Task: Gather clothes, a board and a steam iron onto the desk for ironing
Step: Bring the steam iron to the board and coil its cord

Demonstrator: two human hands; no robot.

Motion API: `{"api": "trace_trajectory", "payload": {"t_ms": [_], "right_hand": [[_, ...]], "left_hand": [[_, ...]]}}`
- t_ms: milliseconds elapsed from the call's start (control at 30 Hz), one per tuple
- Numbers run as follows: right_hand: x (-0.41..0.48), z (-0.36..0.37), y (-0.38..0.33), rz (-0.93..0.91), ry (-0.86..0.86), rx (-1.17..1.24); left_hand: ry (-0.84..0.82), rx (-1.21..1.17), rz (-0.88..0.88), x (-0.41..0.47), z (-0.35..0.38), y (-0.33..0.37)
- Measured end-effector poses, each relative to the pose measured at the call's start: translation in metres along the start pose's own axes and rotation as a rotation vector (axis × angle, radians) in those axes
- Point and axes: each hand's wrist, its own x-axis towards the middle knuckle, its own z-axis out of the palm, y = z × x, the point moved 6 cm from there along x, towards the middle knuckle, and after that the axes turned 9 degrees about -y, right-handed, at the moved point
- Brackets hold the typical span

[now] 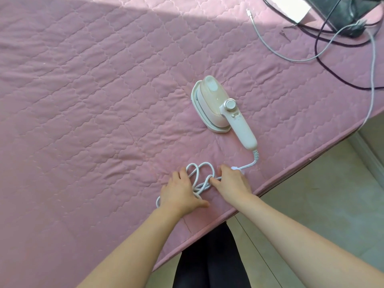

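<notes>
A small white and pale pink steam iron [220, 107] lies on a pink quilted bed cover [93, 100], its handle pointing toward me. Its white cord [199, 173] runs from the handle end into loose loops near the bed's edge. My left hand [180, 192] rests flat on the left part of the loops, fingers spread. My right hand [230, 181] lies over the right part of the cord, fingers curled down onto it where the plug shows white. No clothes or board are in view.
Grey and dark cables [332, 44] trail across the bed's far right corner beside a dark device [342, 11] and a white sheet [295, 7]. The bed edge [270, 186] runs diagonally past my right wrist. Pale tiled floor [322, 204] lies to the right.
</notes>
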Motion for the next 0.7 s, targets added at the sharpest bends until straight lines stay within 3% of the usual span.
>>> {"api": "trace_trajectory", "payload": {"t_ms": [100, 200, 400, 567, 700], "right_hand": [[0.001, -0.004, -0.006, -0.028, -0.060, 0.220], [-0.001, -0.007, -0.022, -0.109, -0.078, 0.349], [-0.010, -0.023, -0.040, -0.231, -0.051, 0.303], [-0.029, -0.066, -0.056, -0.373, 0.092, 0.202], [-0.042, -0.107, -0.068, -0.470, 0.279, 0.114]], "left_hand": [[0.101, 0.137, -0.024, 0.002, 0.010, 0.010], [0.211, 0.095, -0.042, 0.006, 0.006, 0.008], [0.265, -0.284, -0.058, 0.015, -0.016, -0.010], [0.287, -0.779, -0.055, 0.020, -0.038, -0.015], [0.366, -1.017, -0.147, 0.023, -0.060, -0.005]]}}
